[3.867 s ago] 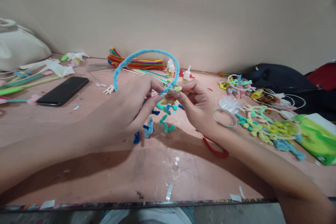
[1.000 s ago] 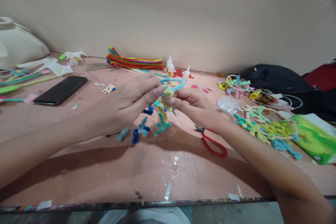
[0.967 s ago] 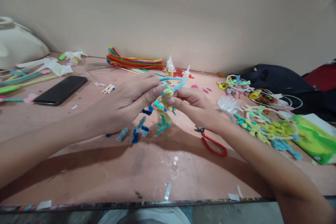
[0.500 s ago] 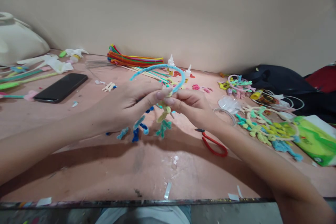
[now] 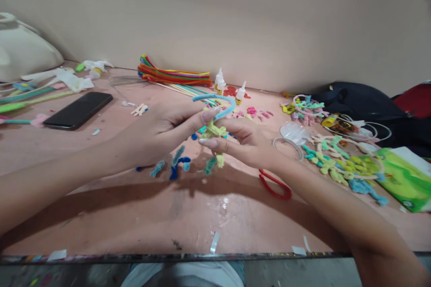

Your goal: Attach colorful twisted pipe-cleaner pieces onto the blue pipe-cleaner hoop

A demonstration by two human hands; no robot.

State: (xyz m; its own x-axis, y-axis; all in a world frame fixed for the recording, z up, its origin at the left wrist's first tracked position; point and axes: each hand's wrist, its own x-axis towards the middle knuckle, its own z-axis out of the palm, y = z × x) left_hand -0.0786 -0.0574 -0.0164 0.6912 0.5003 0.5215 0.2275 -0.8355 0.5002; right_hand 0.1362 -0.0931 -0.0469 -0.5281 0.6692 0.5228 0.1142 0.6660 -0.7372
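In the middle of the head view, a curved light blue pipe cleaner (image 5: 220, 98) rises above both hands, with a bent pale yellow pipe cleaner piece (image 5: 215, 130) joined at its lower end. My left hand (image 5: 168, 132) pinches the blue one near this join, thumb on top. The thumb and fingers of my right hand (image 5: 240, 143) close around the yellow piece, hiding part of it. Below the hands lie small blue pipe cleaner pieces (image 5: 175, 163) and a green one (image 5: 210, 166). Red-handled pliers (image 5: 274, 188) lie partly behind my right forearm.
A bundle of coloured pipe cleaners (image 5: 175, 75) and glue bottles (image 5: 240, 94) stand along the wall. At left is a black phone (image 5: 79, 110). To the right are a tape roll (image 5: 292, 145), pipe cleaner wreaths (image 5: 340, 161) and a green tissue pack (image 5: 404, 179).
The blue loop has dropped lower and turned, its free end now nearer the middle. My right thumb has moved left and down over the yellow piece, and my right hand now covers the pliers' tip.
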